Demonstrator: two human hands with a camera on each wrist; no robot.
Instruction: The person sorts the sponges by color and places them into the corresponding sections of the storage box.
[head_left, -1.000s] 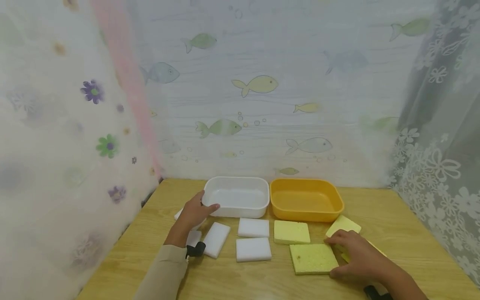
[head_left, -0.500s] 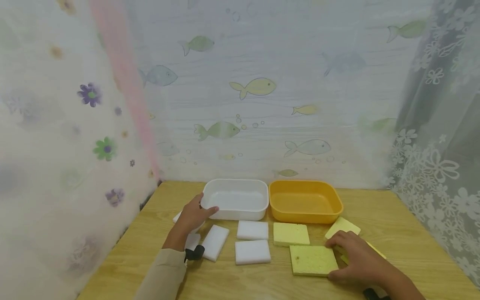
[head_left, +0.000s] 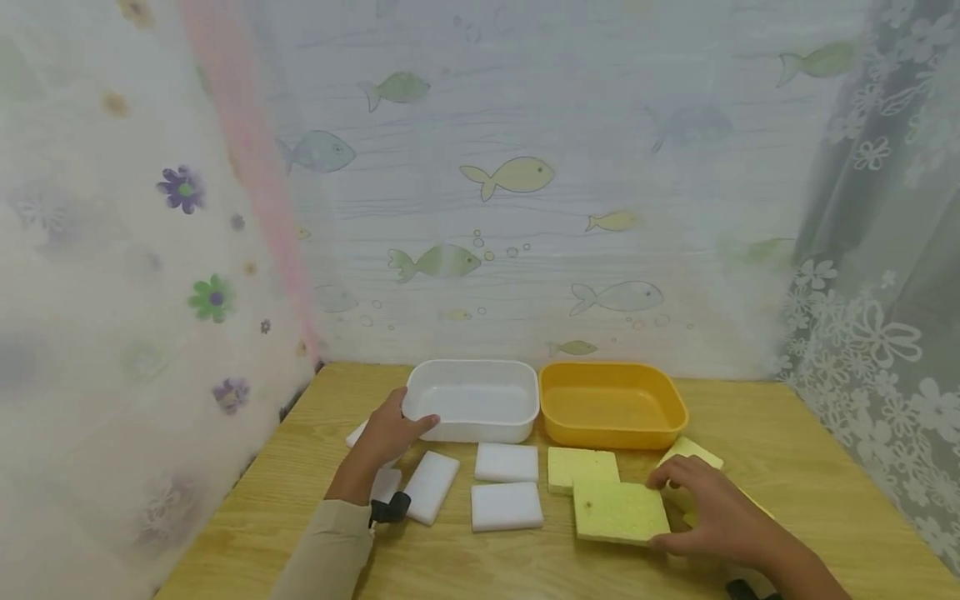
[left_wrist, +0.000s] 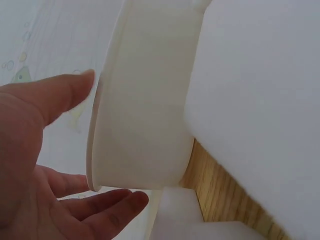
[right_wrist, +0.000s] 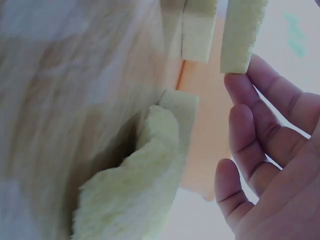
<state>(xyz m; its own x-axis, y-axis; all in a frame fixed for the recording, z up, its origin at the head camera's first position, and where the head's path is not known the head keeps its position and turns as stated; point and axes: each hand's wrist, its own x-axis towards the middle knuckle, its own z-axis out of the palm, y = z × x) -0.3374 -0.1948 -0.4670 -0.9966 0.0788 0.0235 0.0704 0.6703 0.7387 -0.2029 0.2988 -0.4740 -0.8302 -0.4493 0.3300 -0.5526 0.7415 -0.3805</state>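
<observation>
My right hand (head_left: 708,508) holds a flat yellow sponge (head_left: 618,510) by its right edge, thumb at the near side and fingers at the far side. The sponge is raised off the wood and overlaps another yellow sponge (head_left: 577,463) behind it. In the right wrist view the held sponge (right_wrist: 242,37) stands apart from the others, with the fingertips at its edge. My left hand (head_left: 390,429) holds the left front corner of a white plastic tub (head_left: 480,432). Its thumb lies at the front rim, and the other fingers are at the left end wall (left_wrist: 140,110).
A yellow-orange tub (head_left: 615,435) stands right beside the white one. More yellow sponges, one of them (head_left: 701,451) at the back, lie around my right hand. Several white sponge blocks (head_left: 506,507) lie on the wooden table (head_left: 450,567) before and under my left arm.
My right hand has lifted the yellow sponge from the table and tilted it slightly away, moving a little up and left. The left hand has stayed at the white tub.
</observation>
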